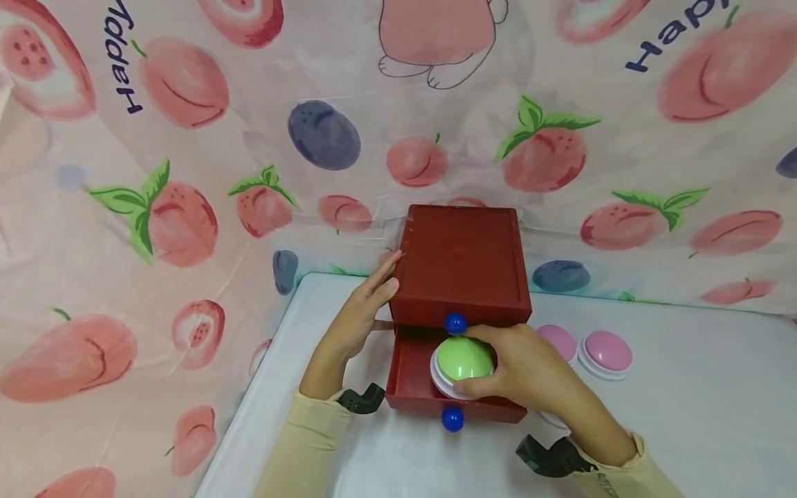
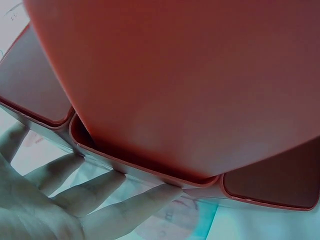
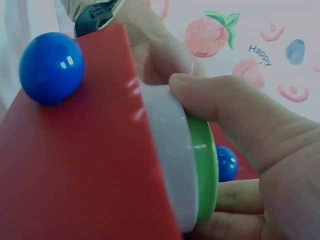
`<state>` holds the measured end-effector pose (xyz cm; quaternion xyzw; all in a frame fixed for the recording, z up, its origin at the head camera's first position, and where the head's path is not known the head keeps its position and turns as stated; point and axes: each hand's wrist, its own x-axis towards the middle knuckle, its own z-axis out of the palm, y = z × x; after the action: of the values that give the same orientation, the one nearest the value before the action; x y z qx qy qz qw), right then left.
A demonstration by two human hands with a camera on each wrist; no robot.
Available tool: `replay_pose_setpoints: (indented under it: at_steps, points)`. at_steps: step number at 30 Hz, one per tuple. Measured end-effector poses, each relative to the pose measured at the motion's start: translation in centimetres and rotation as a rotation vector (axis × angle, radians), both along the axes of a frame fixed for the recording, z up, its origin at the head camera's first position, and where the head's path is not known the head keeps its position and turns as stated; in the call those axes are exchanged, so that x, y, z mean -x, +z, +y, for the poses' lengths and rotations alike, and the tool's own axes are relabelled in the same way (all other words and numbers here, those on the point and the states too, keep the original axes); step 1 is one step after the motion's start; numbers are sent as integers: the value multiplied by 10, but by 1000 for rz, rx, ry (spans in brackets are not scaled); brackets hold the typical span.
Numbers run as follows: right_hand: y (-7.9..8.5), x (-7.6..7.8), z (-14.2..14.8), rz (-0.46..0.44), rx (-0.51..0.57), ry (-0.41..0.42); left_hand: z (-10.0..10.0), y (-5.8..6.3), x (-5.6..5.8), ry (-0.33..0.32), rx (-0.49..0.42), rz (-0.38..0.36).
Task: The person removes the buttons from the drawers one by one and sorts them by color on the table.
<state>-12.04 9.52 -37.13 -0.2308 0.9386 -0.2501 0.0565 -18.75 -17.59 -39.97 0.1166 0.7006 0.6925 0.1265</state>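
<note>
A dark red drawer box [image 1: 461, 259] stands on the white table [image 1: 685, 415] near the back wall. Its lower drawer [image 1: 411, 373] is pulled out, with a blue knob [image 1: 452, 419] on its front; a second blue knob [image 1: 455, 323] sits on the drawer above. My right hand [image 1: 529, 377] grips a green domed button with a white base [image 1: 463, 363] over the open drawer. In the right wrist view my thumb [image 3: 225, 100] curls over the button's white rim [image 3: 175, 165]. My left hand [image 1: 364, 311] presses flat, fingers straight, against the box's left side [image 2: 175, 90].
Two pink domed buttons [image 1: 607, 353] [image 1: 558, 340] lie on the table right of the box. A peach-print plastic sheet [image 1: 187, 221] forms walls at the back and left. The table's left edge [image 1: 249, 408] runs close to my left forearm.
</note>
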Motion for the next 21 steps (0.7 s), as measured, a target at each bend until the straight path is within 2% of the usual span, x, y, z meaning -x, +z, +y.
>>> replay_pose_setpoints:
  at_steps: [5,10,16,21]
  points:
    - [6,-6,4,-5,27,-51,2,2,-1,5,-6,2]
    - [8,-15,9,47,33,-115,4,2,0,-16,-5,-1]
    - [8,-22,15,142,63,-128,3,4,-1,-3,-10,11]
    - [6,-27,25,174,98,-137,2,3,-1,-1,-10,5]
